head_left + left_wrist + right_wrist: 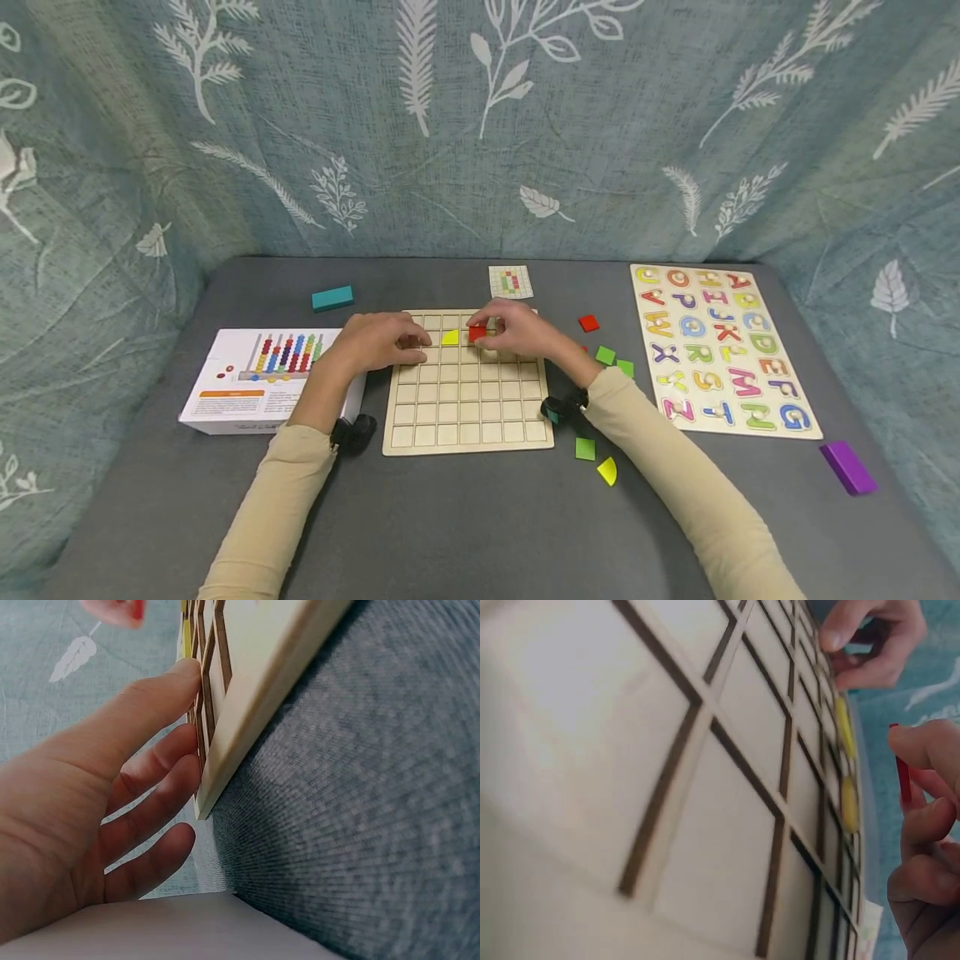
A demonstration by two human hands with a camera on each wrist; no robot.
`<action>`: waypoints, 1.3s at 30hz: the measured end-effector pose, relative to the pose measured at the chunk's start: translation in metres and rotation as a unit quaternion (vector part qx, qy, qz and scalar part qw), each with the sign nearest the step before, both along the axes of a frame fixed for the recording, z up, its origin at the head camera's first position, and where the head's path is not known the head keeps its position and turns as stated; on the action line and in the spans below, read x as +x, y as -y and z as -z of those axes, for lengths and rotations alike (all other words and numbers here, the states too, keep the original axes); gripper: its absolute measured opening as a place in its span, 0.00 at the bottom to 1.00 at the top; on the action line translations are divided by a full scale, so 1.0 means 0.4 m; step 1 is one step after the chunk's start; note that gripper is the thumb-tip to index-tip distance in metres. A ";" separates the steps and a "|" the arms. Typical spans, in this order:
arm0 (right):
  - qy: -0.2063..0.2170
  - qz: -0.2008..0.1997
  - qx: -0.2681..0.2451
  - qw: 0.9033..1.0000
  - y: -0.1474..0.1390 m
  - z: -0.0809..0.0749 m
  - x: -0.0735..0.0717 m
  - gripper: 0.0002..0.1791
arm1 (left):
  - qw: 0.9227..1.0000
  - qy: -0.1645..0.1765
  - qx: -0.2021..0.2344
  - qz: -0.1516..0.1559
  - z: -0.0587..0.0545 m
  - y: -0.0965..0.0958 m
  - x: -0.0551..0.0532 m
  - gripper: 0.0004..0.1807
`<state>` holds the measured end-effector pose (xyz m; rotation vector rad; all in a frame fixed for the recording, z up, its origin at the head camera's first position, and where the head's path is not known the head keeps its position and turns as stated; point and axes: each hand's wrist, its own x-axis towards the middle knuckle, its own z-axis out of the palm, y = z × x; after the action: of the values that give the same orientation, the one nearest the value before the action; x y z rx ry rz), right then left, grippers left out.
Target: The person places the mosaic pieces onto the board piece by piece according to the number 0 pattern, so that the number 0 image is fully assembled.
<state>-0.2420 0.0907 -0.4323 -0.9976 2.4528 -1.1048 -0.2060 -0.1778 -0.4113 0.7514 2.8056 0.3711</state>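
Observation:
My right hand (513, 327) pinches a red square tile (477, 334) between thumb and fingers, over the upper rows of a wooden grid board (448, 412). Edge-on in the right wrist view, the red tile is held above the board's surface. A yellow quarter-circle tile (450, 337) lies in an upper cell, left of the red one. The right wrist view shows two yellow pieces on the grid; in the head view the second is hidden. My left hand (378, 340) rests its fingertips at the board's upper left edge, fingers loosely bent, with nothing between them.
Right of the board lie green squares (585, 449), a red square (588, 322) and a yellow quarter-circle (607, 472). A pattern card (511, 282) lies behind. Left: a white abacus box (228, 398) and teal block (332, 298). Far right: an alphabet puzzle (726, 354) and purple block (848, 468).

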 end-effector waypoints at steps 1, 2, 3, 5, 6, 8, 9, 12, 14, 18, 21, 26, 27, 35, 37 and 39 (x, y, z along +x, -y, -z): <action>0.002 -0.005 0.004 1.000 0.004 0.003 -0.004 0.16 | 1.000 0.000 0.000 0.001 0.000 -0.001 0.000 0.14; 0.002 -0.010 0.010 1.000 0.008 0.007 -0.008 0.16 | 1.000 0.002 0.001 0.002 0.000 -0.001 0.001 0.14; 0.003 -0.013 0.014 1.000 0.011 0.010 -0.011 0.16 | 1.000 0.003 0.003 0.003 0.000 -0.003 0.001 0.14; 0.006 -0.020 0.020 1.000 0.016 0.016 -0.016 0.16 | 1.000 0.006 0.004 0.002 0.001 -0.005 0.001 0.14; 0.008 -0.020 0.023 1.000 0.017 0.018 -0.018 0.16 | 1.000 0.007 0.005 0.002 0.002 -0.007 0.001 0.14; 0.011 -0.019 0.026 0.999 0.019 0.021 -0.021 0.16 | 1.000 0.007 0.004 0.002 0.003 -0.009 0.000 0.14; 0.013 -0.018 0.026 0.999 0.019 0.021 -0.021 0.16 | 1.000 0.006 0.004 0.003 0.003 -0.010 -0.001 0.14; 0.015 -0.014 0.028 0.999 0.020 0.021 -0.023 0.16 | 1.000 0.006 0.001 0.006 0.003 -0.012 -0.003 0.14; 0.014 -0.012 0.031 0.999 0.020 0.022 -0.024 0.16 | 1.000 0.007 0.000 0.006 0.002 -0.013 -0.004 0.14; 0.017 -0.001 0.046 0.999 0.023 0.023 -0.028 0.16 | 1.000 0.009 0.000 0.007 0.000 -0.012 -0.006 0.14; 0.024 0.011 0.056 0.998 0.031 0.021 -0.030 0.17 | 1.000 0.010 -0.002 0.002 -0.003 -0.011 -0.008 0.14; 0.032 0.028 0.062 0.997 0.051 0.006 -0.027 0.17 | 1.000 0.008 -0.005 -0.009 -0.009 -0.006 -0.010 0.15; 0.035 0.033 0.064 0.997 0.053 0.003 -0.025 0.17 | 1.000 0.008 -0.005 -0.009 -0.009 -0.005 -0.010 0.15; 0.029 0.052 0.085 0.995 0.072 -0.004 -0.005 0.18 | 1.000 0.005 -0.004 -0.005 -0.002 -0.004 -0.006 0.14; 0.018 0.056 0.093 0.994 0.075 -0.005 -0.004 0.18 | 1.000 0.003 -0.002 -0.004 -0.001 -0.004 -0.005 0.14; 0.018 0.059 0.095 0.994 0.077 -0.007 -0.003 0.18 | 1.000 0.002 -0.003 -0.003 -0.001 -0.004 -0.004 0.14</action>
<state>-0.2432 0.0597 -0.4293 -0.7784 2.5583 -0.8938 -0.2076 -0.1763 -0.4109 0.7416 2.8043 0.3659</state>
